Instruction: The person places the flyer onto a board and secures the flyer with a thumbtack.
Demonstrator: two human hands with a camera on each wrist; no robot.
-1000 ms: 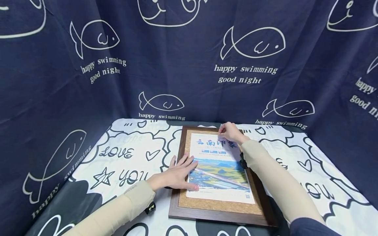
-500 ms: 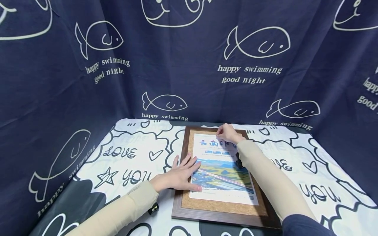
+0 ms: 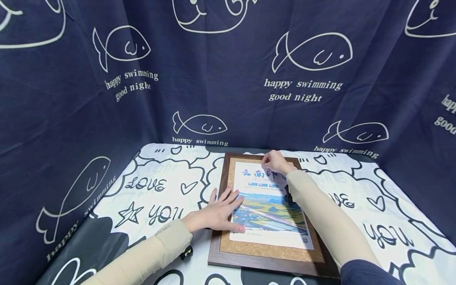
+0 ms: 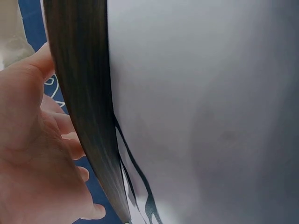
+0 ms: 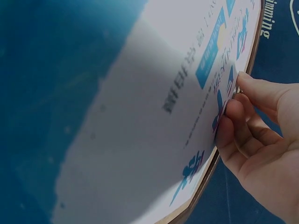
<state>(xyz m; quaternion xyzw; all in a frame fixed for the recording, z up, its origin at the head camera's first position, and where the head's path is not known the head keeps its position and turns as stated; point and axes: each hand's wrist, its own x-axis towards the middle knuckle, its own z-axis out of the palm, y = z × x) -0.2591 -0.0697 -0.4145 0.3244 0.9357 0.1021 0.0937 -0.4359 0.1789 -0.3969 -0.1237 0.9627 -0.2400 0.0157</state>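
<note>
Unmoved since before: left hand (image 3: 217,213) flat, fingers spread on printed white poster (image 3: 268,206) in dark wooden cork-backed frame (image 3: 217,253); right hand (image 3: 276,161) pinching poster's top edge; white doodle-print tablecloth (image 3: 160,190), navy fish-print curtain (image 3: 213,79) behind.

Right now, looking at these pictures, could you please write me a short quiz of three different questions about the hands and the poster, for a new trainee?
1. True or false: the left hand lies flat, fingers straight, on the left edge of the poster.
2. Where does the right hand touch the poster? A) near edge B) far edge C) not at all
3. Fill in: the poster lies on a cork board inside a dark wooden ____.

Key: 1 true; 2 B; 3 frame.
</note>
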